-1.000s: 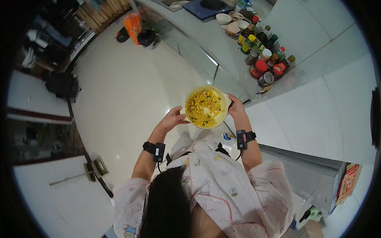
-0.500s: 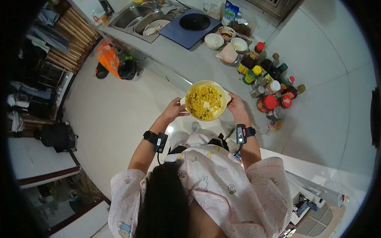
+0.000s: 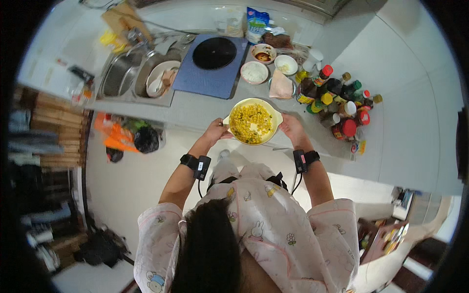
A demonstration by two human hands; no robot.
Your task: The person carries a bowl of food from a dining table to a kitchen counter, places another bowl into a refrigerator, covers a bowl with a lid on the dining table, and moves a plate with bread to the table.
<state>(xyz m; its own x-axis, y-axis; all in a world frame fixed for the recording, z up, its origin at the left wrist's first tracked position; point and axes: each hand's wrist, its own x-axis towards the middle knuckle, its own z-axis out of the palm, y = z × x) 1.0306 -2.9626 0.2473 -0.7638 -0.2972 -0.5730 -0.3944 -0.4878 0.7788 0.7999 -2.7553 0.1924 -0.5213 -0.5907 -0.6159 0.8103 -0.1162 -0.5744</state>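
Observation:
A pale yellow bowl (image 3: pixel 252 122) filled with yellow corn kernels and bits of green is held between both hands just above the front edge of the grey counter (image 3: pixel 195 110). My left hand (image 3: pixel 216 132) grips the bowl's left rim. My right hand (image 3: pixel 292 128) grips its right rim. Both wrists carry black bands with small devices.
On the counter lie a blue mat with a round black hob (image 3: pixel 214 52), a double sink (image 3: pixel 134 75) with dishes, three small bowls (image 3: pixel 254 72), a folded cloth (image 3: pixel 281 85) and a cluster of sauce bottles and jars (image 3: pixel 337 105). An orange bag (image 3: pixel 115 134) sits on the floor at left.
I have moved closer to the counter with the bowl in both hands; the sink, hob and bottles now lie right in front of the bowl.

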